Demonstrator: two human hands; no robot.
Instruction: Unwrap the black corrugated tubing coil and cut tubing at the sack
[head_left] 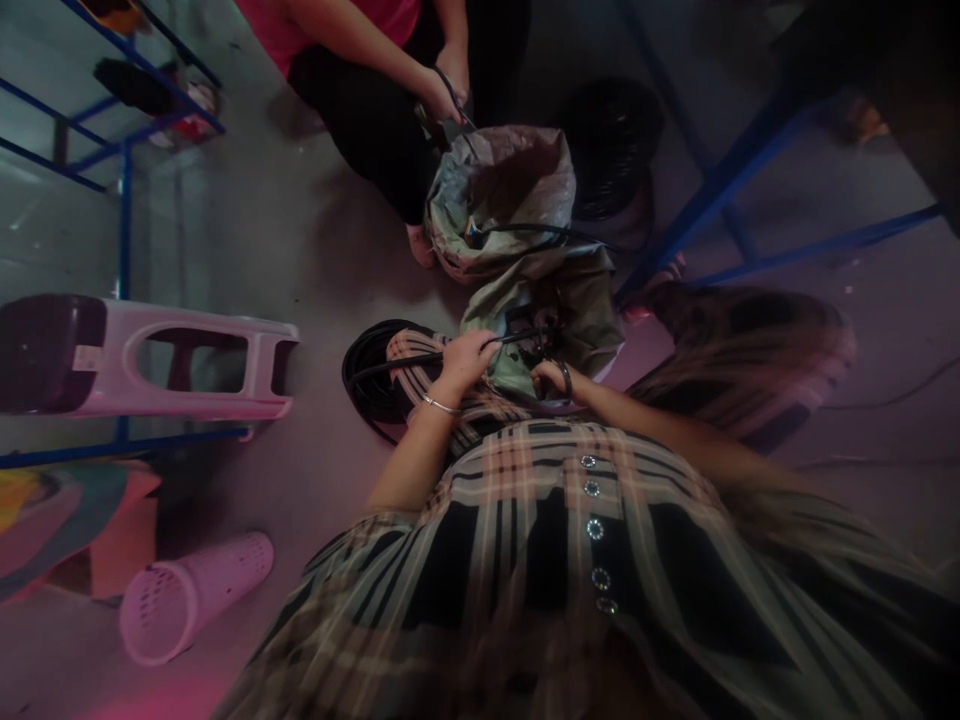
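My left hand (469, 358) is closed around a long black tube (405, 364), which runs from a black coil (364, 385) beside my leg across to the mouth of a greenish sack (592, 320). My right hand (552, 378) is at the near rim of this sack, fingers curled together close to the tube's end. A dark loop (566, 380) shows at its wrist side; I cannot tell whether it is a bracelet or a tool handle. Small dark pieces (536, 325) lie inside the sack. What the right fingers hold is hidden.
Opposite me a person's hands (450, 90) hold scissors over a second sack (510, 265), with another black tube (551, 230) across it. Behind stands a large black coil (611, 145). A plastic stool (112, 350), blue frames (712, 190) and a pink basket (195, 595) are around.
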